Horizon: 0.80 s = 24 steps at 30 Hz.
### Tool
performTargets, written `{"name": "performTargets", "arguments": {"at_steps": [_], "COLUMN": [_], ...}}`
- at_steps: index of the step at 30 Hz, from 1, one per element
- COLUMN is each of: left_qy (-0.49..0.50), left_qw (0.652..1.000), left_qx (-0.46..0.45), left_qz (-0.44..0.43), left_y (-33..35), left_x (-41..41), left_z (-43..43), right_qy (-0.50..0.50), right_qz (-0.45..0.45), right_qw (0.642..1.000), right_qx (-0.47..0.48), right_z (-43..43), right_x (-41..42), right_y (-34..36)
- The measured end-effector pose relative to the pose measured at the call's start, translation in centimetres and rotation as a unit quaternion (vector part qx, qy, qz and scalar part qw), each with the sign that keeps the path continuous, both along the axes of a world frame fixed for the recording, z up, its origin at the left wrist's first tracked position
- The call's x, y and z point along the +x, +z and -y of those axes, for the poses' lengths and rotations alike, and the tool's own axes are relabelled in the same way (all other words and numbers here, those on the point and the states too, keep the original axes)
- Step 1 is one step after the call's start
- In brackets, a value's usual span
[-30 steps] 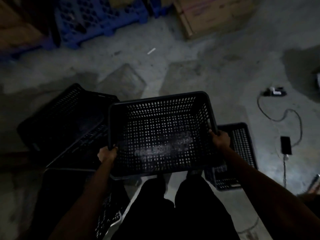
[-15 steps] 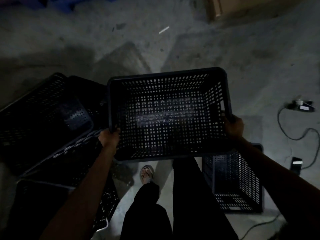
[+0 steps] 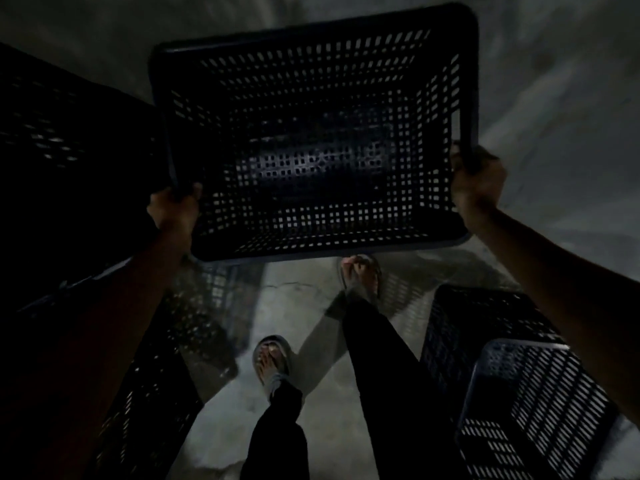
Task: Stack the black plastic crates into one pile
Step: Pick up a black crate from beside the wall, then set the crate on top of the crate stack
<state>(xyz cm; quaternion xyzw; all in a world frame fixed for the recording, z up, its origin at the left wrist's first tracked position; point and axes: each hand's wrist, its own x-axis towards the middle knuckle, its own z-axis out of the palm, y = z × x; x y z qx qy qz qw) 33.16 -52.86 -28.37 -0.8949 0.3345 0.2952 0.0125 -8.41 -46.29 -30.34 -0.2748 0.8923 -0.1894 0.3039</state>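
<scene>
I hold a black perforated plastic crate (image 3: 311, 133) in the air in front of me, its open side facing me. My left hand (image 3: 175, 209) grips its left rim near the lower corner. My right hand (image 3: 479, 181) grips the right rim. More black crates lie on the floor: a dark heap at the left (image 3: 69, 161), one at the lower left (image 3: 152, 393), and another on its side at the lower right (image 3: 526, 386).
The scene is very dim. Below the held crate are my two sandalled feet (image 3: 272, 362) and dark trouser legs on a grey concrete floor (image 3: 554, 98). A strip of bare floor runs between the crates on either side.
The crate has risen and moved forward, away from my body, still in both hands. My view has tipped down, so my feet show and the cable and boxes have left the frame.
</scene>
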Motion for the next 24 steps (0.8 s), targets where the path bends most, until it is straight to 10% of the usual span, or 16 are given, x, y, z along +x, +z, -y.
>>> {"name": "performTargets", "arguments": {"at_steps": [13, 21, 24], "left_qy": [-0.049, 0.023, 0.068], "left_qw": [0.996, 0.987, 0.966], "left_qx": [0.019, 0.091, 0.1], "left_qz": [0.065, -0.129, -0.229], "left_y": [-9.7, -3.1, 13.4], "left_x": [2.7, 3.7, -0.1], "left_z": [-1.4, -5.7, -7.9], "right_qy": [0.121, 0.203, 0.266], "right_qz": [-0.13, -0.029, 0.04], "right_qw": [0.984, 0.94, 0.92], "right_qx": [0.026, 0.271, 0.285], "right_z": [-1.5, -2.6, -6.2], "right_x": [1.4, 2.8, 6.7], "right_y": [-7.2, 2.1, 11.3]}}
